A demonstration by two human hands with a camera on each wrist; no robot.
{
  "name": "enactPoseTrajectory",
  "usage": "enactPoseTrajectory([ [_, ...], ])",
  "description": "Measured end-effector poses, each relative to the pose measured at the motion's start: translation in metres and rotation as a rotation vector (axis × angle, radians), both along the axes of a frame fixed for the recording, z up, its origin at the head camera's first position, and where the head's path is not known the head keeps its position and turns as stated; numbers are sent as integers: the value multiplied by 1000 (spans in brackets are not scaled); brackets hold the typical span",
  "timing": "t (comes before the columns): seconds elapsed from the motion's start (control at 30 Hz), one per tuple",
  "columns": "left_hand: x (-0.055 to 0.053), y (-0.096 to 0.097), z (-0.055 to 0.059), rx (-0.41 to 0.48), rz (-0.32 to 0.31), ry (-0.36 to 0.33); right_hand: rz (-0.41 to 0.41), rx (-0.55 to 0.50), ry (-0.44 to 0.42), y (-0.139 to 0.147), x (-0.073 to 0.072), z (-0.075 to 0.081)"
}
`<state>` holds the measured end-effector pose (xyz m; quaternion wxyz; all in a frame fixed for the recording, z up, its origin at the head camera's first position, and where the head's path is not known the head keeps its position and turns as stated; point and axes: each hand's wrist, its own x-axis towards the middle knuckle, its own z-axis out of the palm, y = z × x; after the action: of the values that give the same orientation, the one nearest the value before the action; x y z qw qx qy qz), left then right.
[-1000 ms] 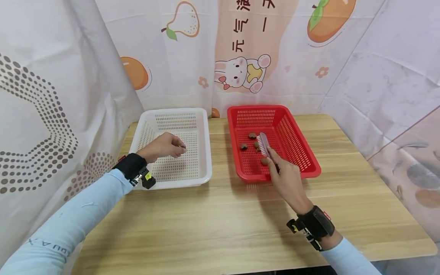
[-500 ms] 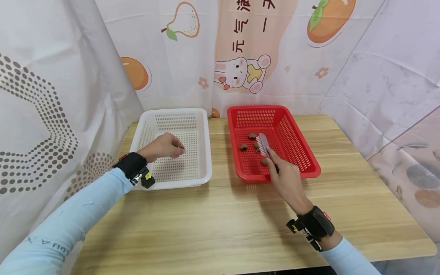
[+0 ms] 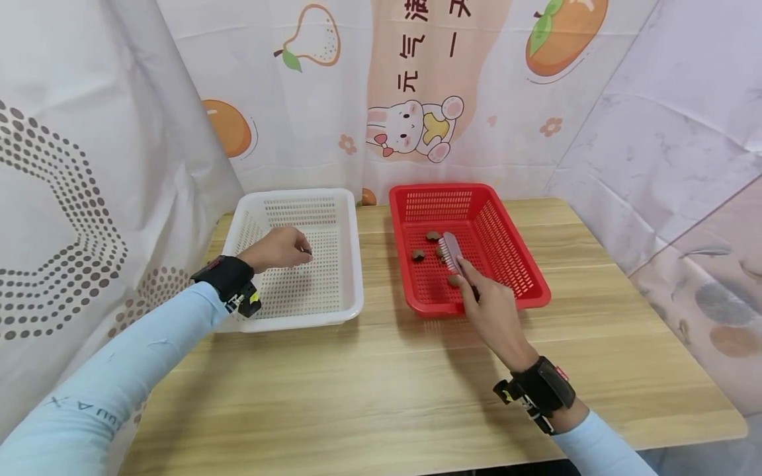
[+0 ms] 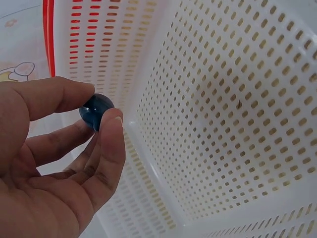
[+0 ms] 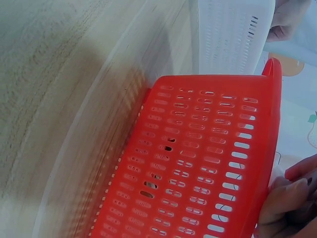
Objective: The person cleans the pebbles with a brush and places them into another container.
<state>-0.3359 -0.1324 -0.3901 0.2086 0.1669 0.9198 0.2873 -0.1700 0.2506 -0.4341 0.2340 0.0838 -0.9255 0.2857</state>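
My left hand [image 3: 281, 248] is over the white plastic basket [image 3: 354, 264]. Between thumb and forefinger it pinches a glossy dark blue marble [image 4: 95, 111], plainest in the left wrist view. My right hand [image 3: 493, 314] grips the handle of a brush [image 3: 452, 247] with a purple-grey back and white bristles. The brush head hangs over the red plastic basket [image 3: 516, 246], bristles facing left. Several small brown lumps [image 3: 419, 256] lie on the red basket's floor, one partly behind the brush. In the right wrist view the red basket's side fills much of the frame, and the right hand [image 5: 292, 203] shows at its rim.
Both baskets stand side by side on a wooden table [image 3: 357, 403], with a gap of bare wood between them. A printed curtain [image 3: 315, 119] hangs right behind the table. Another white curtain [image 3: 101, 165] hangs along the left side.
The left hand has drawn slightly left over the white basket, still pinching the marble. The right hand and brush have hardly moved. The whole head view has shifted a little.
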Motion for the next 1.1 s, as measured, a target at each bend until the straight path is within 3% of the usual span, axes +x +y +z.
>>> enactPoseTrajectory([
  [0.37, -11, 5, -9, -17, -85, 96, -4, 2, -23, 1, -1, -1],
  [1.1, -36, 20, -33, -1, -54, 216, -11, 10, -6, 0, -3, -3],
])
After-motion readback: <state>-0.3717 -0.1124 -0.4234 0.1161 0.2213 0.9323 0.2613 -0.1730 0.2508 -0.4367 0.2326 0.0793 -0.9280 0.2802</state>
